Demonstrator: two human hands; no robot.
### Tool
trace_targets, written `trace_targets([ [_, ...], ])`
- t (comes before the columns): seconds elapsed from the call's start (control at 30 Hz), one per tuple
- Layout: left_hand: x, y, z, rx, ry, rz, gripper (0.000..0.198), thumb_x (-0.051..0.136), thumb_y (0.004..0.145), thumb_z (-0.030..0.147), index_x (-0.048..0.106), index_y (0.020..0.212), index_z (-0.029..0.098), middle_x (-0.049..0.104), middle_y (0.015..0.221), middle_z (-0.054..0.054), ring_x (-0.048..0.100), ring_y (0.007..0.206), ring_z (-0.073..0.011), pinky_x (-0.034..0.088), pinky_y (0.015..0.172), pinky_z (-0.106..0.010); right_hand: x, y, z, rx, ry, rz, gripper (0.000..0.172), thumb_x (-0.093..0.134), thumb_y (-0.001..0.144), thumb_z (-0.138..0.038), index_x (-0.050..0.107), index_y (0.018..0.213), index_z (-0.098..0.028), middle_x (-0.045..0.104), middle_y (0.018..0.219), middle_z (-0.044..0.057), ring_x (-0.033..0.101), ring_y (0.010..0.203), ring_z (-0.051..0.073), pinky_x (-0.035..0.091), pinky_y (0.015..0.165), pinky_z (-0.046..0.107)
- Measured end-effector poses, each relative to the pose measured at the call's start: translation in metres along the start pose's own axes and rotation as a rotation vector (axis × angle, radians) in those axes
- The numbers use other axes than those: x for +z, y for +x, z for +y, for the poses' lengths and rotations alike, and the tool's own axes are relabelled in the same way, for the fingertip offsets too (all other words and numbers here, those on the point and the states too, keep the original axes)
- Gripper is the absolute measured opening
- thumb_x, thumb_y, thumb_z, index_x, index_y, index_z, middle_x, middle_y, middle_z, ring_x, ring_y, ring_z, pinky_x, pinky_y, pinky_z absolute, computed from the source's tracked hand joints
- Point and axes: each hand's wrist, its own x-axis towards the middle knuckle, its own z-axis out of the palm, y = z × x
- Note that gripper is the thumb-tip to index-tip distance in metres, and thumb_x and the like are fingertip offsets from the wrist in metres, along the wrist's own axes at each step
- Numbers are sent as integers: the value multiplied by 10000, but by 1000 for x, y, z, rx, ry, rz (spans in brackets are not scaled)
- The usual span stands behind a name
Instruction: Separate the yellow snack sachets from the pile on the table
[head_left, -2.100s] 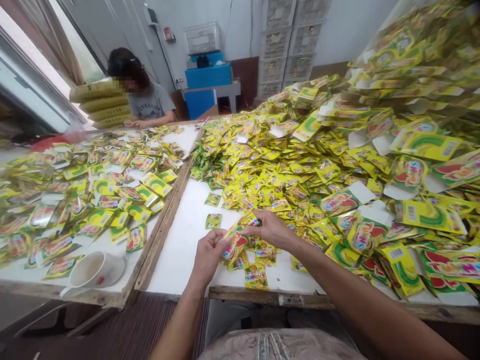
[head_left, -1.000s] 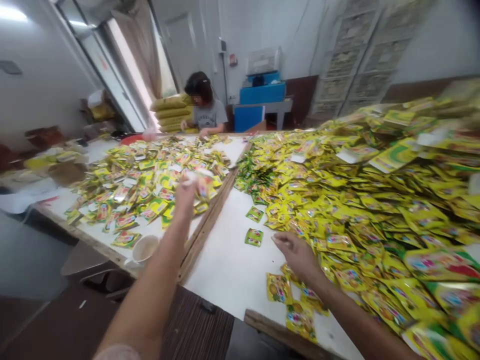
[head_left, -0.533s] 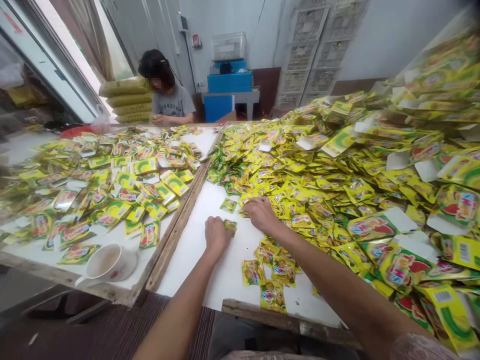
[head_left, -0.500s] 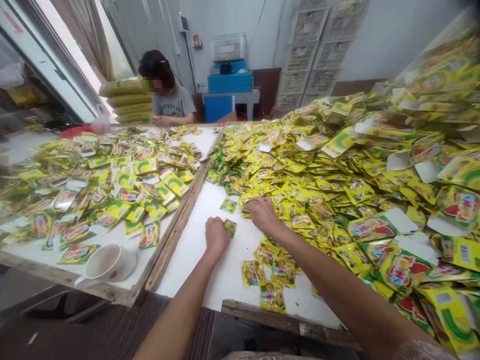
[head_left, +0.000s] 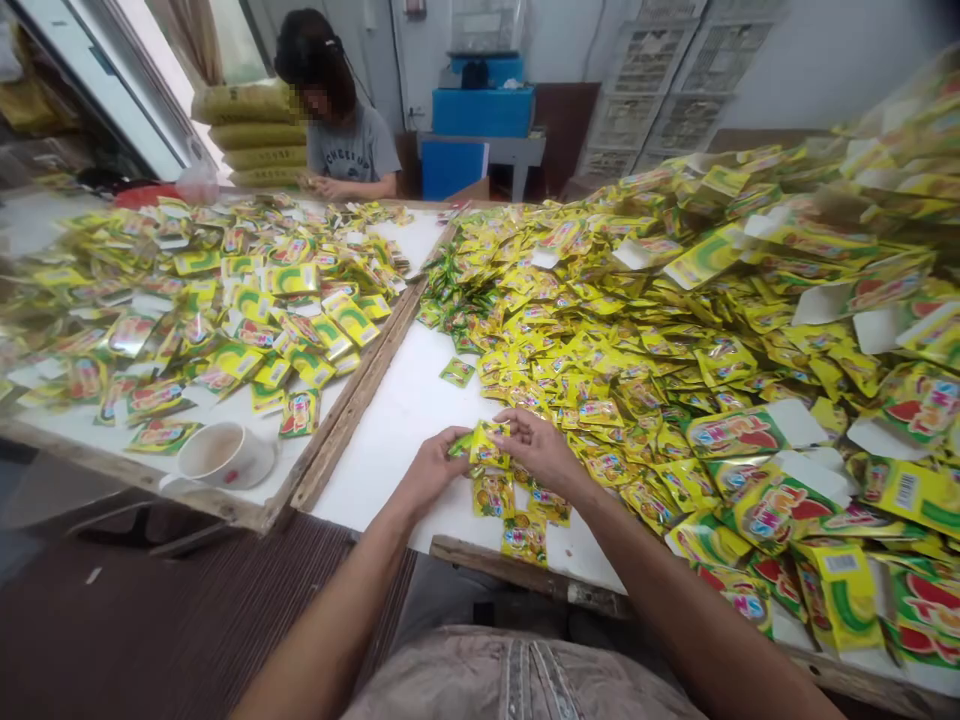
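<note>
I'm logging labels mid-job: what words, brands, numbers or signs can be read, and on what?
"TWINS", seemingly: yellow-and-green watermelon-print packets with white flaps.
"CHEE", ending unclear: grey cloth T-shirt.
Too blurred: multicoloured lettering on small yellow foil sachets.
Too small: numbers by the black-and-white printed barcodes.
Too blurred: dark print on stacked yellow sacks.

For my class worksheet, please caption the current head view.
The left hand and right hand hold small sachets over a white tabletop, beside a heap of mostly yellow packets.
</note>
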Motion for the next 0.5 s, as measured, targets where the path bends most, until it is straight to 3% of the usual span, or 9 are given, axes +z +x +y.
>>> trace_targets([
  [0.1,2,-6,-5,-34,-27,80,333,690,561,156,560,868,161,624,675,38,552,588,-100,436,538,-203,-4,-9,-7,-21,-114,-27,277,684,652,-424,561,716,-184,440,587,-45,383,536,93,307,502,224],
  [0.17,3,-7,-7,-66,-39,138,341,705,538,160,544,838,163,617,639,44,549,562,-103,436,523,-209,-8,-12,-10,16,-67,-42,305,693,636,-422,498,641,-187,436,568,-47,372,513,88,302,482,222],
  [0.33,13,-10,-3,-72,-80,129,376,754,521,208,557,836,150,649,706,11,575,615,-114,459,578,-225,-3,-16,0,56,186,157,357,692,608,-436,522,807,-194,526,684,-17,498,603,122,424,561,252],
  [0.43,23,-12,-1,-36,-114,65,366,742,587,287,578,883,148,653,761,-2,582,663,-118,462,613,-228,8,-20,12,46,194,233,333,649,651,-434,562,852,-183,591,770,31,561,713,165,468,666,301],
  [0.5,29,-11,-1,-10,-83,104,343,738,611,337,584,852,147,642,740,2,573,648,-115,453,602,-225,13,-23,16,35,152,279,325,624,681,-420,588,897,-181,618,823,52,575,781,185,468,729,323],
])
